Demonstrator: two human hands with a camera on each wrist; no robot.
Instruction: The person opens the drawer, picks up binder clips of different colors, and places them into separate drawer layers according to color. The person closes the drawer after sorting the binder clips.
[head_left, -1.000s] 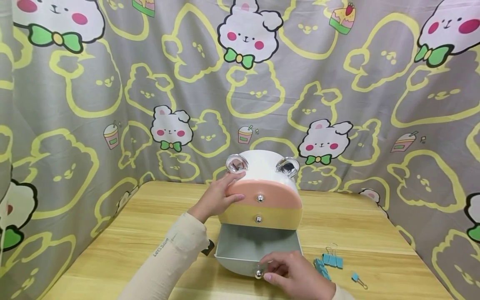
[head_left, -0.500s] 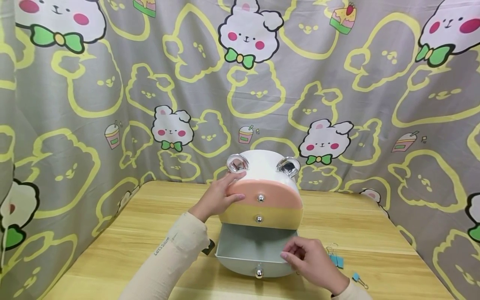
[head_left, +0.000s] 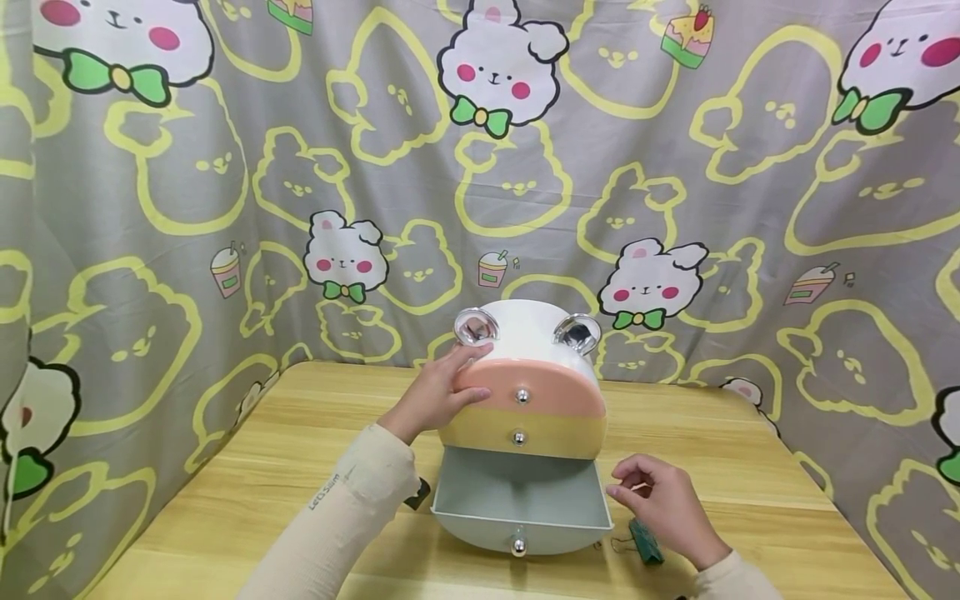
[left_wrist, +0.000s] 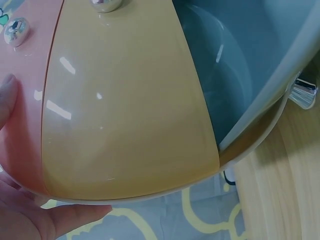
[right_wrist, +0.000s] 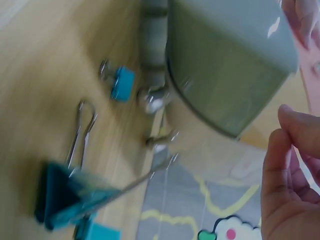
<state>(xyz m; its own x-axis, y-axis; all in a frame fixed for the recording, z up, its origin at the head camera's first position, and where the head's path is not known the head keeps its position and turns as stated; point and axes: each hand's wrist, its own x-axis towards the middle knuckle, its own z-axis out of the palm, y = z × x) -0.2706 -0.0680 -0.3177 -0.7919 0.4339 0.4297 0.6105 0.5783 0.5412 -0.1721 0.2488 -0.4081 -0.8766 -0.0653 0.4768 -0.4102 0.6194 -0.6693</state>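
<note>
A small frog-shaped drawer box (head_left: pixel 525 383) stands on the table, its pink and yellow drawers closed. Its grey-green bottom drawer (head_left: pixel 480 537) is pulled out, the inside bare. My left hand (head_left: pixel 435 392) holds the box's upper left side, thumb on the pink front and other fingers along the side and top. My right hand (head_left: pixel 667 504) hovers just right of the open drawer, fingers loosely bent and holding nothing. Below it lies a teal binder clip (head_left: pixel 647 542). The right wrist view also shows a small blue binder clip (right_wrist: pixel 122 84) in front of the drawer knob (right_wrist: pixel 152 99).
A black object (head_left: pixel 417 493) lies left of the drawer, partly covered by the left sleeve. Another teal clip (right_wrist: pixel 97 232) shows at the bottom of the right wrist view. A patterned grey curtain (head_left: pixel 517 208) hangs behind the wooden table (head_left: pixel 345 379).
My right hand has moved from beside the bottom drawer's knob, up and right past the drawer's corner, now covering some clips. The left hand and the open drawer stay put.
</note>
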